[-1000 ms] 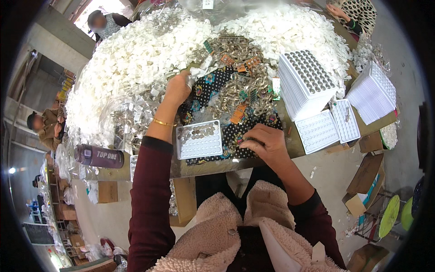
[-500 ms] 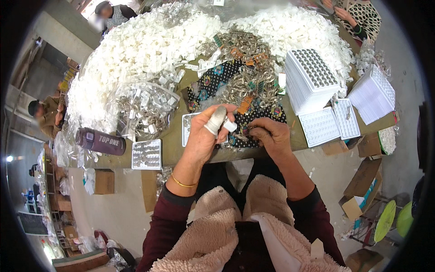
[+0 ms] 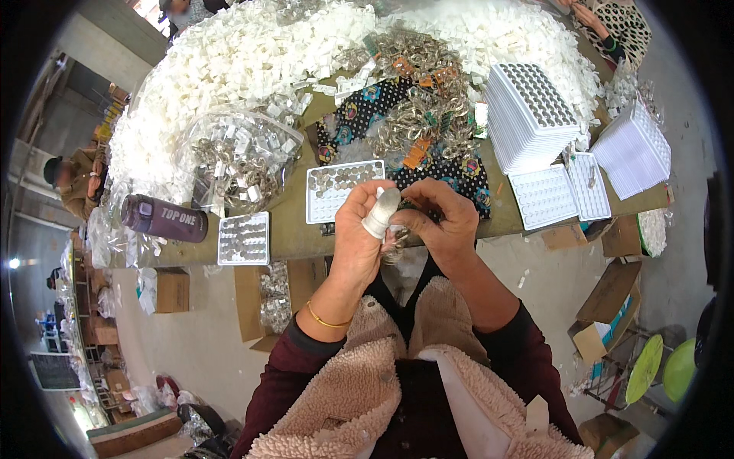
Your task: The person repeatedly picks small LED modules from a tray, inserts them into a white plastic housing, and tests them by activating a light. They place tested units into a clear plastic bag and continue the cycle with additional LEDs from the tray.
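My left hand (image 3: 359,229), its thumb in a whitish cover, is closed over the table's front edge. A bit of a small white plastic piece (image 3: 380,191) shows at its fingertips. My right hand (image 3: 442,218) meets it, thumb and fingers pinched together. Silvery metal pieces (image 3: 394,249) show just below the fingers; their exact shape is partly hidden. Beyond the hands, a heap of metal rings and clasps (image 3: 428,122) with orange and green tags lies on a dark dotted cloth (image 3: 367,103). A white tray (image 3: 315,210) with round metal pieces in its hollows sits just left of the hands.
Large heaps of white plastic pieces (image 3: 252,57) cover the table's far side. At right stand stacked white trays (image 3: 527,126). A clear bag (image 3: 245,157), a purple bottle (image 3: 164,218) and another filled tray (image 3: 245,239) are at left. Cardboard boxes (image 3: 612,302) stand on the floor; other people sit around.
My hands have come together and nearer to me. The white piece in the left fingers is now mostly hidden. The filled tray behind the left hand has come into fuller view.
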A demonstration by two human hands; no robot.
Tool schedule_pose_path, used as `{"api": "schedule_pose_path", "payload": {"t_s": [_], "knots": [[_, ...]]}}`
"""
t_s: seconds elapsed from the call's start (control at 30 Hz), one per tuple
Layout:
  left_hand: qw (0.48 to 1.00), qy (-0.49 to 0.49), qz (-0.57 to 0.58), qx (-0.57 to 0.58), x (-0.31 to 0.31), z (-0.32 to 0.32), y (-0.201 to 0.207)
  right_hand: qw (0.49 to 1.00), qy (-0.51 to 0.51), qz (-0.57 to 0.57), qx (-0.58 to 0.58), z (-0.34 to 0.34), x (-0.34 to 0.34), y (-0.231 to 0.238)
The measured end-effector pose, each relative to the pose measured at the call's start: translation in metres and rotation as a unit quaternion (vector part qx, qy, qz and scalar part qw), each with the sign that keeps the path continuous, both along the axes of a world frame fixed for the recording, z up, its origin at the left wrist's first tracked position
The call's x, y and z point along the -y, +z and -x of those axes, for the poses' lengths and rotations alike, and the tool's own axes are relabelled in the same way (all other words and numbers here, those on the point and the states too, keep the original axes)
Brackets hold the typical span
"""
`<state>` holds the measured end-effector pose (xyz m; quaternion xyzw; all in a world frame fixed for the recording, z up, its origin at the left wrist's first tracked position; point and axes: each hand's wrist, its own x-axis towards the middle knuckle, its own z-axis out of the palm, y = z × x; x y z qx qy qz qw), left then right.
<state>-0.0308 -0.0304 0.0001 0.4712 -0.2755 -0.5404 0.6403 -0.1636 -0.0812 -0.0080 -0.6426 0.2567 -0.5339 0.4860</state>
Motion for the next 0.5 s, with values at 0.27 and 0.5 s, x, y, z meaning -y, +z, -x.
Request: {"api": "schedule_pose_path", "payload": {"t_s": [0.27,0.5], "knots": [[0.984,-0.041,-0.031,-0.171,0.001,-0.003,0.001,1.0,-0.023,-0.012,0.009,-0.003,0.004,-0.003],[0.995,-0.029,0.092,0.016,0.001,-0.011,0.008,0.965,0.079,-0.233,0.094,0.005,0.012,-0.007]]}}
